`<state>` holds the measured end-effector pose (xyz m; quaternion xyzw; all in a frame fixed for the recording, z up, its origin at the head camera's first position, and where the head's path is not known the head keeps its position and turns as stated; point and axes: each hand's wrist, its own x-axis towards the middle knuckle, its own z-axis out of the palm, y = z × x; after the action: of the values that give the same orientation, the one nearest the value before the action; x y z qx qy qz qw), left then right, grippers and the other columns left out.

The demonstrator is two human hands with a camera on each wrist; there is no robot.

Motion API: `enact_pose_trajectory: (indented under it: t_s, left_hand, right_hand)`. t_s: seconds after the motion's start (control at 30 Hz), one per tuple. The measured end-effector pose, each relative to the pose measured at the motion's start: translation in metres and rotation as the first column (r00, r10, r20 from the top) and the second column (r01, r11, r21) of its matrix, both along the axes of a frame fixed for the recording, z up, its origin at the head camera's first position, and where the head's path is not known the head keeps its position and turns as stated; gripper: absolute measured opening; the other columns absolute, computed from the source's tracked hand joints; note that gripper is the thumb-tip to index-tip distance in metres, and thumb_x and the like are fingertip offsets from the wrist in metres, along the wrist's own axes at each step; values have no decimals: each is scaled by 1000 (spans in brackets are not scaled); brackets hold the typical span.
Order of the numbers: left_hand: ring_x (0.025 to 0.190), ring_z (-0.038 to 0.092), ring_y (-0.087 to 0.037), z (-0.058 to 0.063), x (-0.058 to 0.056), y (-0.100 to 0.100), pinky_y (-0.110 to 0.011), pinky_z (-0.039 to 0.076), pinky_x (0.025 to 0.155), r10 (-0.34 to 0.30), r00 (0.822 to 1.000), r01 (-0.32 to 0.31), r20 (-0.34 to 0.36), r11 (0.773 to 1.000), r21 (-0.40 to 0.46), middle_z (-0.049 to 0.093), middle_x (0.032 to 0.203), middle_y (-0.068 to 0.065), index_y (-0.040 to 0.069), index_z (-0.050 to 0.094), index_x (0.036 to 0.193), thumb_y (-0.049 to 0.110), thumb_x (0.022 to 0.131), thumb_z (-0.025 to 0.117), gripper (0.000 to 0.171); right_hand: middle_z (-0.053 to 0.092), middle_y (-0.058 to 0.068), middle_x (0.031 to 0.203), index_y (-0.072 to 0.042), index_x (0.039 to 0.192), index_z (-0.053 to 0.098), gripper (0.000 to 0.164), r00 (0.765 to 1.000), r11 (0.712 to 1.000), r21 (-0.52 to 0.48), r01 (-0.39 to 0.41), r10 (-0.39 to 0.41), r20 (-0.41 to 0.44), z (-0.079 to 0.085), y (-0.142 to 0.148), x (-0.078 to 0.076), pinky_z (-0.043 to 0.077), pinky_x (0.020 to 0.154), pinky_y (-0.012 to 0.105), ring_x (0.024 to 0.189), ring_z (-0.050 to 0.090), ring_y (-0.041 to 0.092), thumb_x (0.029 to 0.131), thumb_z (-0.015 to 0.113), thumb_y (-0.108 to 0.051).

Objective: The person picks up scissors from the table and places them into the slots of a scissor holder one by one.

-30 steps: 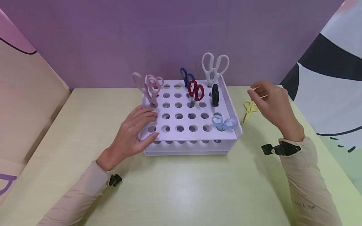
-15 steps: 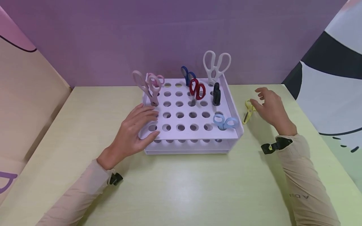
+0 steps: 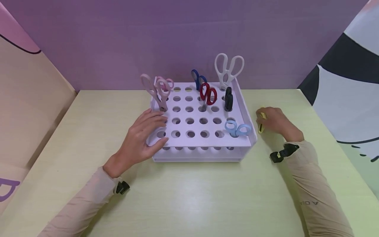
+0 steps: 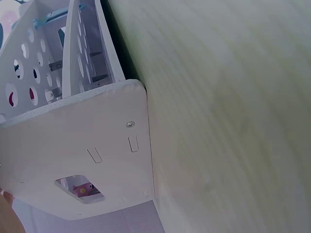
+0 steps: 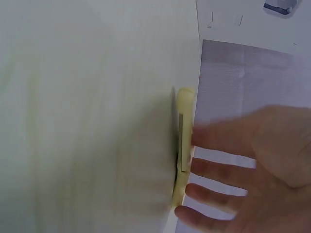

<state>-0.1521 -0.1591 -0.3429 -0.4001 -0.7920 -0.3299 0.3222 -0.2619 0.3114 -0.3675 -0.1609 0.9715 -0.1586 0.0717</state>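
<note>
My left hand rests against the left side of a white rack with rows of round holes, fingers fairly straight and spread over its edge. At the table's right, my right hand grips yellow scissors, its fingers curled over the handle end. The right wrist view shows the yellow scissors edge-on at the tabletop, with the fingertips at their edge. In the rack stand light-pink scissors, white scissors, red scissors, black scissors and light-blue scissors.
Behind the light-pink scissors is a smaller pink pair, and dark-blue scissors stand in the back row. The rack sits on a pale wood table. A purple wall rises behind the table's back edge.
My right hand has come down and left onto the yellow scissors, which have turned slightly and are now partly covered. The left hand stays at the rack.
</note>
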Motion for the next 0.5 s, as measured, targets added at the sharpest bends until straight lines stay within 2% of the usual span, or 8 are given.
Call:
enact_pose_trajectory:
  t_s: [0.1,0.2,0.33,0.4,0.5]
  left_hand:
    - [121,59,-33,1,-1,1,-52,33,115,-1,1000,1,-5,1000,-4,69,117,-16,-5,69,107,40,97,59,47]
    - [121,58,-33,1,-1,1,-52,33,115,-1,1000,1,-4,1000,-8,69,117,-16,-5,69,107,40,97,59,48]
    - [121,58,-33,2,0,1,-51,32,116,1,1000,-1,3,1000,-6,69,117,-16,-5,69,108,41,97,58,49]
    - [121,58,-32,1,0,1,-50,32,116,3,1000,-3,7,1000,-3,69,117,-16,-5,69,108,42,97,58,49]
    - [122,58,-32,1,1,0,-50,31,117,7,1000,-7,11,1000,-6,69,118,-15,-5,69,108,42,97,57,49]
  right_hand:
    - [45,40,133,9,131,52,44,996,995,-30,94,-94,-4,4,3,3,33,96,72,122,37,59,91,61,-6]
    - [30,42,140,6,141,42,55,983,986,-16,167,-165,83,6,9,4,27,95,77,127,23,64,93,61,-13]
    - [29,41,143,9,146,32,61,972,990,2,141,-139,189,8,16,3,24,105,74,132,23,60,97,58,-17]
    - [35,40,140,10,145,31,62,972,993,-2,115,-112,208,9,18,2,26,107,70,129,30,56,97,60,-16]
    - [40,41,133,12,144,33,68,974,995,0,98,-96,203,12,19,1,32,104,68,123,38,54,92,67,-16]
